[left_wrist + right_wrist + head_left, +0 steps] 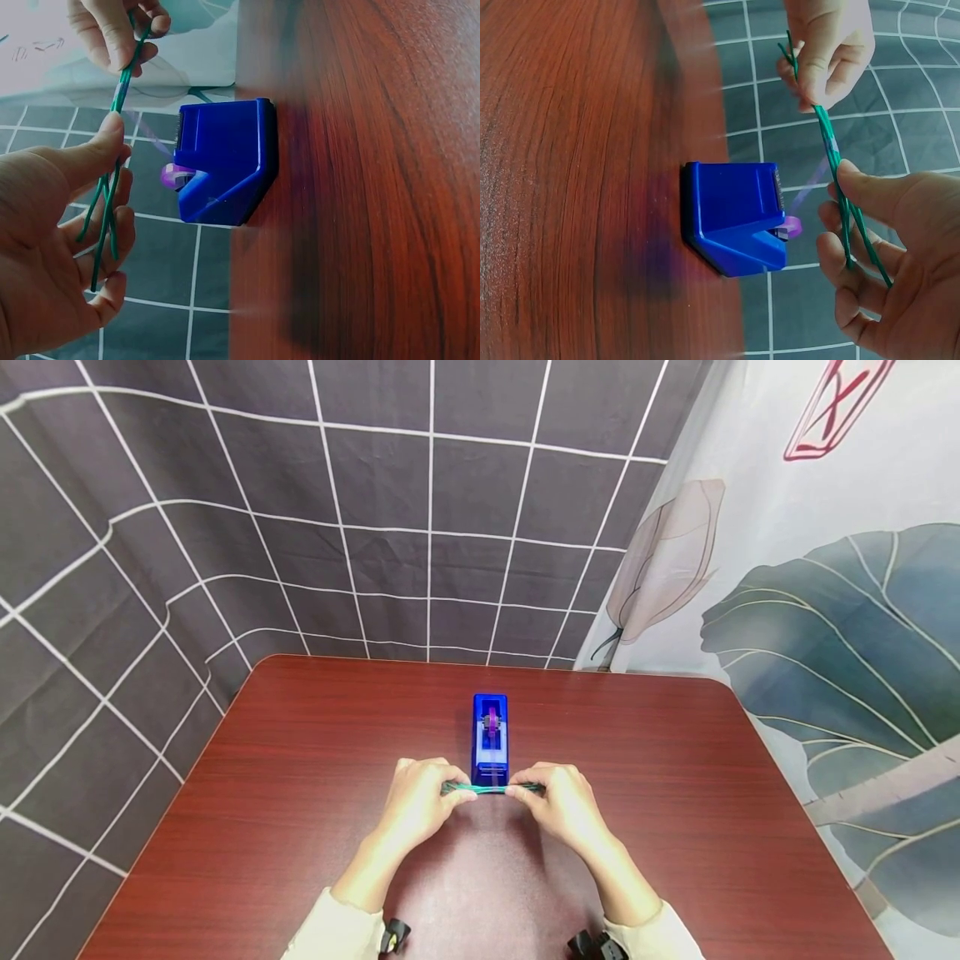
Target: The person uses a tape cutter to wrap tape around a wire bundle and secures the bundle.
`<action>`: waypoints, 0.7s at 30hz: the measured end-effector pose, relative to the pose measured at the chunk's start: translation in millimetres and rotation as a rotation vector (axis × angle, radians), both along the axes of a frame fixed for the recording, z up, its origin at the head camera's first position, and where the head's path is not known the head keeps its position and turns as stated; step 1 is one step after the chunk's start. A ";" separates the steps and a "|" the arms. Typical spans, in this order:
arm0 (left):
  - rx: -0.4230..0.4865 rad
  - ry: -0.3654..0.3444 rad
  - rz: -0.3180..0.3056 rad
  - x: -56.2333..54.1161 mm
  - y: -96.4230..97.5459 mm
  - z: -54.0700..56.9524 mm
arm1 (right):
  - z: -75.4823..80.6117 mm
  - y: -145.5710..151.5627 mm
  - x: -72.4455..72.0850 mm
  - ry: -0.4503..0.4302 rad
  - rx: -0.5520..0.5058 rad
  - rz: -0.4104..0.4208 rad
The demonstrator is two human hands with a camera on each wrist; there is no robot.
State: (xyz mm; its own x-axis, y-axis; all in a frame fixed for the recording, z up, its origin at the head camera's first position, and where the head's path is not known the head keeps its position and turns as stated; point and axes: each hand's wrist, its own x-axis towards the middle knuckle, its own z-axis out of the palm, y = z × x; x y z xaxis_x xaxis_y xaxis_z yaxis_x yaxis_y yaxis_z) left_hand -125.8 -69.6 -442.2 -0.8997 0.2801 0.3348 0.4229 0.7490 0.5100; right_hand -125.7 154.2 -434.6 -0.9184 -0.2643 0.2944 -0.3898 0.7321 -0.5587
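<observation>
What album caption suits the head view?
Left-hand grip and right-hand grip hold thin green strands near a boxy blue plastic tape dispenser.

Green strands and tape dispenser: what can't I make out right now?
Head: count of green strands, too small.
Left wrist: the strands' pinched part, hidden by the left hand; rest of the right hand, cut off by the top edge.
Right wrist: tape dispenser's underside, hidden against the table.

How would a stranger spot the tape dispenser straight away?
Find the reddish table before the dark gridded cloth. On it, just beyond the left hand and right hand, stands the blue tape dispenser with a purple roll in its top. Unlike the thin green strands those hands pinch, it's a chunky block.
</observation>
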 end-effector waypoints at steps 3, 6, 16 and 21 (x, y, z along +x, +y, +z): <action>0.020 0.005 0.000 -0.9 -0.7 -0.6 | 0.2 -0.2 0.2 -0.012 -0.013 -0.013; 0.038 0.010 0.003 -1.9 -1.0 -0.5 | -0.2 -0.8 0.2 -0.027 -0.019 -0.033; 0.101 -0.011 0.029 -3.5 0.8 -1.6 | -2.8 -0.8 -1.0 0.017 -0.040 -0.029; 0.137 -0.043 0.041 -4.0 2.3 -2.4 | -3.0 -1.6 -1.4 0.028 -0.079 -0.017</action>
